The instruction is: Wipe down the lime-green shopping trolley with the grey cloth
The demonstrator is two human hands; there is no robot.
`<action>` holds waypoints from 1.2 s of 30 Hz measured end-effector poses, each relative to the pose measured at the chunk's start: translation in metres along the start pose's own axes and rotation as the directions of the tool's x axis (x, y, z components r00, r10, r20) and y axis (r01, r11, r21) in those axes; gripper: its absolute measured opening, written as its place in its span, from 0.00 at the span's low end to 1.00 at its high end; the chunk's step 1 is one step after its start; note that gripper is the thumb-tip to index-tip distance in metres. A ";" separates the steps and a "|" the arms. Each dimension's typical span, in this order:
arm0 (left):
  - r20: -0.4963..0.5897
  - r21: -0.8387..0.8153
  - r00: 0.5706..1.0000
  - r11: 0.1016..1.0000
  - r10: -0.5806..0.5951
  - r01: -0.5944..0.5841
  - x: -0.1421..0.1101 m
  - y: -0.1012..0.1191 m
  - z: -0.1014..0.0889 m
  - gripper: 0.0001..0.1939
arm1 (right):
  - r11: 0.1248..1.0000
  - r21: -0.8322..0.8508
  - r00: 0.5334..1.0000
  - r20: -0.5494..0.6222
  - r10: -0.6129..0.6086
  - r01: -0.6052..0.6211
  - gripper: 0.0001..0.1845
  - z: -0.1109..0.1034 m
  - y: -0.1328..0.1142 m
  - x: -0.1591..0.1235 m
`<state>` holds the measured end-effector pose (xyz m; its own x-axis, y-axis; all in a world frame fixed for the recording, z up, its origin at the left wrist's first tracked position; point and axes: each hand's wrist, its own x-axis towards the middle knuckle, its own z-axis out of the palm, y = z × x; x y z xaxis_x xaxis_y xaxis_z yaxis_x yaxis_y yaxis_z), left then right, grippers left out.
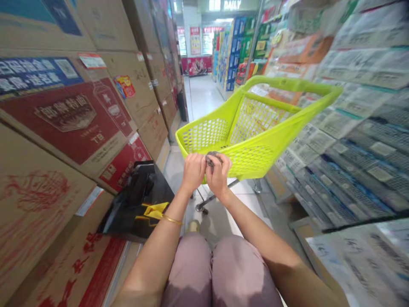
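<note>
My two hands are close together in front of my knees, at the near end of a lime-green shopping cart (252, 155). A crumpled dark grey cloth (213, 157) is bunched between them. My right hand (219, 174) is closed around it, with part of the cloth showing above the fingers. My left hand (193, 171) is closed too and presses against the cloth from the left; its fingertips are partly hidden. The cart's basket stands just behind both hands, and whether they touch its rim I cannot tell.
Stacked cardboard cartons (96, 115) line the left side. A black bag (140, 204) with a yellow patch leans against them near my left forearm. Shelves of packaged goods (348, 140) rise on the right. A cart wheel (200, 207) rests on the tiled floor ahead of my shoe (193, 226).
</note>
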<state>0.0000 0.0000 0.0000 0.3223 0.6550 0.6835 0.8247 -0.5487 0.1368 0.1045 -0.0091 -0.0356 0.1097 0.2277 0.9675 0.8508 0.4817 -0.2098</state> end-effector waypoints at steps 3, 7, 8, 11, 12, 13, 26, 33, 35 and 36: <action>-0.014 -0.007 1.000 1.000 -0.014 0.014 0.000 -0.003 0.001 0.21 | 0.992 -0.013 0.990 0.065 -0.121 0.122 0.14 0.001 0.021 -0.003; -0.040 -0.017 0.999 0.999 -0.027 0.027 0.000 -0.006 0.002 0.20 | 0.996 -0.078 0.999 0.026 0.041 -0.039 0.15 -0.005 0.050 0.006; -0.046 -0.018 0.999 0.999 -0.029 0.028 0.000 -0.006 0.002 0.20 | 0.990 -0.089 0.994 -0.009 0.108 -0.108 0.15 -0.006 0.055 0.010; -0.059 -0.017 0.998 0.999 -0.034 0.033 0.000 -0.004 0.003 0.20 | 0.965 -0.070 0.966 -0.065 0.250 -0.255 0.15 -0.010 0.059 0.019; -0.059 -0.019 0.998 0.999 -0.037 0.036 0.001 -0.003 0.003 0.20 | 0.959 -0.053 0.960 -0.061 0.275 -0.278 0.16 -0.010 0.055 0.020; -0.058 -0.022 0.998 0.999 -0.040 0.039 0.001 -0.002 0.003 0.20 | 0.956 -0.037 0.956 -0.049 0.288 -0.290 0.16 -0.010 0.050 0.020; -0.028 -0.047 0.999 0.998 -0.034 0.033 0.001 -0.004 -0.001 0.21 | 0.998 0.015 0.985 0.161 -0.068 0.067 0.13 0.002 0.014 -0.004; -0.032 -0.077 0.998 0.996 -0.053 0.050 0.001 -0.005 0.001 0.21 | 0.996 -0.038 0.997 0.029 0.076 -0.075 0.13 -0.005 0.053 0.006; -0.040 -0.085 0.998 0.995 -0.058 0.054 0.002 -0.005 0.001 0.21 | 0.985 -0.029 0.986 0.006 0.168 -0.167 0.14 -0.006 0.049 0.010; -0.044 -0.087 0.997 0.995 -0.058 0.054 0.002 -0.005 0.001 0.21 | 0.978 -0.023 0.978 0.001 0.209 -0.209 0.15 -0.005 0.044 0.011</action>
<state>-0.0029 0.0044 -0.0002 0.2533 0.6620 0.7054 0.7972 -0.5559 0.2354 0.1459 0.0099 -0.0339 0.2848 0.3237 0.9023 0.8207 0.4041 -0.4040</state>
